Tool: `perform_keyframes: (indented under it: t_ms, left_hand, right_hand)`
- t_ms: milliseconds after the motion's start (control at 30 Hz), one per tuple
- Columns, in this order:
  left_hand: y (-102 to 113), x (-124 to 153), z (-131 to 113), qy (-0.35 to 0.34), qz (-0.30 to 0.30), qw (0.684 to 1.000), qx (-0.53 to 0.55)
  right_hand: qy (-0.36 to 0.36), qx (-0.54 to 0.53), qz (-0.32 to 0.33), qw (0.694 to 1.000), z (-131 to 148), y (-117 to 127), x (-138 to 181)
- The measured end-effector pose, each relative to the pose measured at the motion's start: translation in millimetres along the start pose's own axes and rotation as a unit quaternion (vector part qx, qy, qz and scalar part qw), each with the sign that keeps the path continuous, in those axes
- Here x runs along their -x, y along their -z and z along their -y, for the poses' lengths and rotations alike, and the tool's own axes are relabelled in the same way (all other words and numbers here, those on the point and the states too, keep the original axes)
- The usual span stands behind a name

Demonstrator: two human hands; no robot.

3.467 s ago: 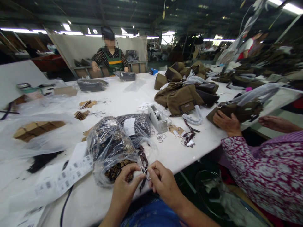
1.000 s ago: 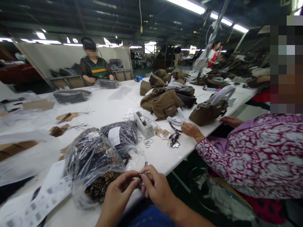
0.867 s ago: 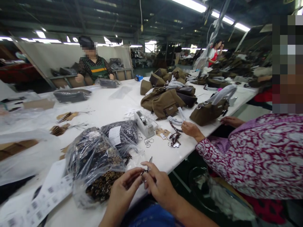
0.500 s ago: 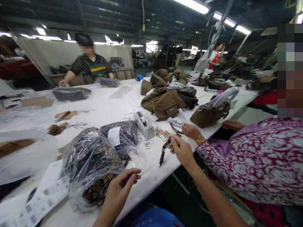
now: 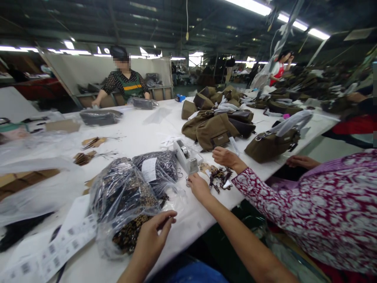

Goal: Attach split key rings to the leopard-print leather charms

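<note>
My right hand (image 5: pixel 199 188) reaches over the table, its fingertips pinched at a small metal ring (image 5: pixel 187 181). Another metal ring (image 5: pixel 179 172) lies just left of it, by the tape dispenser (image 5: pixel 187 159). My left hand (image 5: pixel 154 234) hovers at the table's near edge, fingers loosely bent, with a gap to the thumb and nothing visible between. Beside it sits a clear plastic bag (image 5: pixel 118 192) of leopard-patterned material. Right of my right hand is a small heap of dark patterned straps (image 5: pixel 218 177). A second wrapped bundle (image 5: pixel 160 165) carries a white label (image 5: pixel 149 169).
A neighbour's hand (image 5: pixel 226 157) is close above the strap heap. Olive bags (image 5: pixel 216 129) are piled beyond, and another olive handbag (image 5: pixel 272 143) stands to the right. A co-worker (image 5: pixel 125 84) handles wrapped items across the table. Printed label sheets (image 5: pixel 55 251) lie at the near left.
My right hand has let go of the dark strap and moved left to the rings. The strap heap now shows on the table. The neighbour's hand has shifted left, and the view has turned slightly left.
</note>
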State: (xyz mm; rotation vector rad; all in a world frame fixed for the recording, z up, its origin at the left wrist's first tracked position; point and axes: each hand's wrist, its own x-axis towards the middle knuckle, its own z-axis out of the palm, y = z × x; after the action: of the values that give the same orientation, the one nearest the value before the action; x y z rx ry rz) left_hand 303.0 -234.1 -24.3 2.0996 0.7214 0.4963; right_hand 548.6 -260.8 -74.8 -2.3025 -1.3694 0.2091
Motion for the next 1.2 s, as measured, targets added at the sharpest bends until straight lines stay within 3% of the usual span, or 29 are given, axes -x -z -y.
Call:
perform_keyframes:
  t_ms: [100, 267, 433, 567, 733, 933, 967, 1033, 1133, 1200]
  left_hand:
    - [6, -11, 4, -0.043, -0.013, 0.990, -0.131]
    - [2, -48, 0, -0.027, 0.075, 0.936, -0.343]
    - [-12, -75, 4, -0.028, 0.095, 0.916, -0.389]
    - [-5, -73, 8, -0.042, 0.097, 0.912, -0.397]
    - [11, -56, 11, -0.077, 0.030, 0.921, -0.381]
    - [17, -34, 6, -0.236, -0.120, 0.915, -0.304]
    - [18, -30, 2, -0.263, -0.140, 0.914, -0.276]
    - [17, -20, -7, -0.297, -0.155, 0.917, -0.216]
    - [9, -1, -16, -0.315, -0.093, 0.932, -0.156]
    - [0, 11, -16, -0.336, -0.043, 0.932, -0.130]
  right_hand:
    - [0.006, -0.029, -0.003, 1.000, -3, -6, -4]
    - [0.017, -0.097, -0.031, 0.995, -1, 4, 12]
    - [-0.002, -0.189, -0.067, 0.980, 2, 18, 46]
    - [-0.041, -0.281, -0.075, 0.956, 4, 26, 77]
    - [-0.072, -0.395, -0.049, 0.914, 6, 33, 103]
    - [-0.099, -0.468, -0.025, 0.878, 5, 43, 111]
    - [-0.109, -0.501, -0.001, 0.859, 8, 45, 112]
    - [-0.124, -0.594, 0.071, 0.792, 19, 50, 117]
    - [-0.118, -0.721, 0.151, 0.666, 42, 56, 125]
    - [-0.111, -0.772, 0.159, 0.605, 56, 59, 127]
